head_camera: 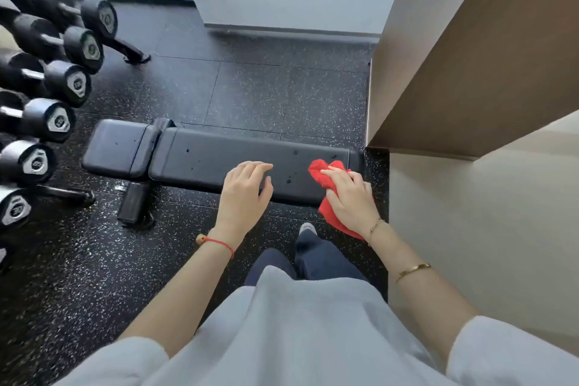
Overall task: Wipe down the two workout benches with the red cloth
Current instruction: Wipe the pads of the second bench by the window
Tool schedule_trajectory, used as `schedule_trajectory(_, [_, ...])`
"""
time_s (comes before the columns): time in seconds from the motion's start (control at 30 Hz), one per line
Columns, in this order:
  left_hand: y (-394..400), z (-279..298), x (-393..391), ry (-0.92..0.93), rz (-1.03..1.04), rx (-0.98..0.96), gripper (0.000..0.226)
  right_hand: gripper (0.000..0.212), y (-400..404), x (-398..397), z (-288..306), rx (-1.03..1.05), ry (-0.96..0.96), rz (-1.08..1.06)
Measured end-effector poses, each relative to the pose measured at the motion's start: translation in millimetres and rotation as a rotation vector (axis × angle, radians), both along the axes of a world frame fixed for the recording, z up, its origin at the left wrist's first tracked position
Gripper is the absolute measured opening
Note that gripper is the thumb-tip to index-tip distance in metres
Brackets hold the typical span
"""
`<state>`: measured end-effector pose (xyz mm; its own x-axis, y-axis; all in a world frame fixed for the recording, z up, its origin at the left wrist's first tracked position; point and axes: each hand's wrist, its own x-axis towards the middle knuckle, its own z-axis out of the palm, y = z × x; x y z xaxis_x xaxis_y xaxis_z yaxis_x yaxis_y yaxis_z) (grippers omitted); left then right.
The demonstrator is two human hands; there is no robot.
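Gym floor (266,94), right hand (351,197) gripping red cloth (322,175)

1. The workout bench (219,163) has smooth black padding, like vinyl, with a dull sheen and a few dark specks
2. The red cloth (322,177) looks soft and nappy, matt
3. The floor (282,97) is matt black rubber (white flecks throughout)
4. The dumbbells (56,119) have matt black heads, silvery end caps and shiny metal handles

Right hand (351,197) gripping red cloth (326,180) on black bench (203,160), left hand (246,194) perhaps touching pad
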<state>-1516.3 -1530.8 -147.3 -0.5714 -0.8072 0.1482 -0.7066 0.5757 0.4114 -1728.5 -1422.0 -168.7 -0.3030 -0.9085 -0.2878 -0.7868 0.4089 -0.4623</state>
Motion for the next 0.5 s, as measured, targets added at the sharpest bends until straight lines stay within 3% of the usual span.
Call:
schedule_trajectory(0.2, [-52.3, -73.8, -31.0, -0.040, -0.036, 0.035, 0.025, 0.045, -45.2, -26.5, -68.9, 0.068, 0.020, -0.001])
schedule_trajectory(0.5, [-93.8, -238.7, -36.6, -0.074, -0.077, 0.074, 0.026, 0.045, -90.3, -35.6, -229.2, 0.080, 0.076, -0.006])
